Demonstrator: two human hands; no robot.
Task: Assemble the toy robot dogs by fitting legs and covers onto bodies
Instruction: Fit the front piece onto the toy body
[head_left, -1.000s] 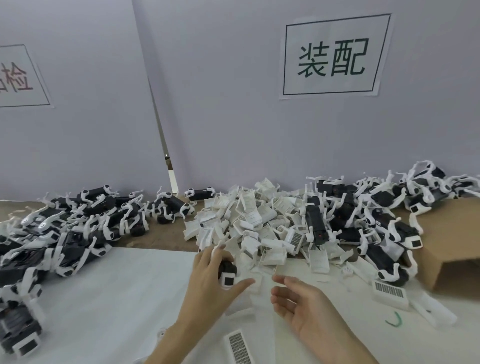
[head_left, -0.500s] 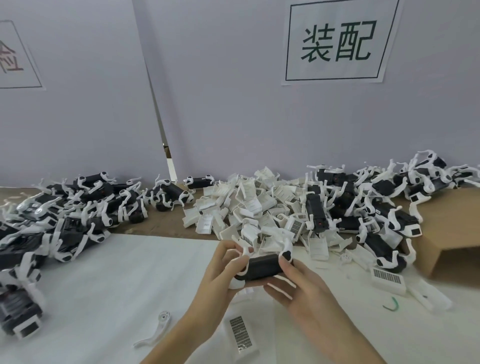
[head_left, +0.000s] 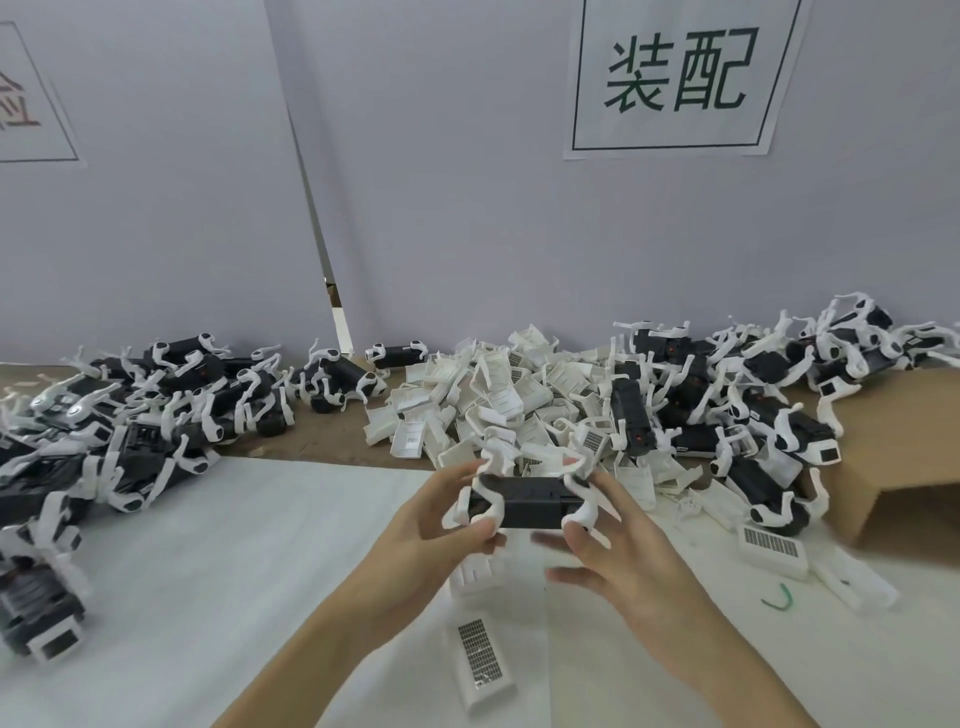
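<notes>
White sheet covers the table (head_left: 182, 545) near edge; grey wall panels behind carry two paper signs. Head view: one black dog body (head_left: 524, 496) with white legs sits held above the sheet at centre, long axis left-right, roughly level. Left hand (head_left: 431, 530) grips its left end, thumb under, fingers curled behind. Right hand (head_left: 618, 561) pinches the right end, other fingers spread. One loose cover (head_left: 480, 657) lies on the sheet below. Cover pile (head_left: 478, 405) centre back; dog heaps (head_left: 130, 431) left and right, uncountable.
</notes>
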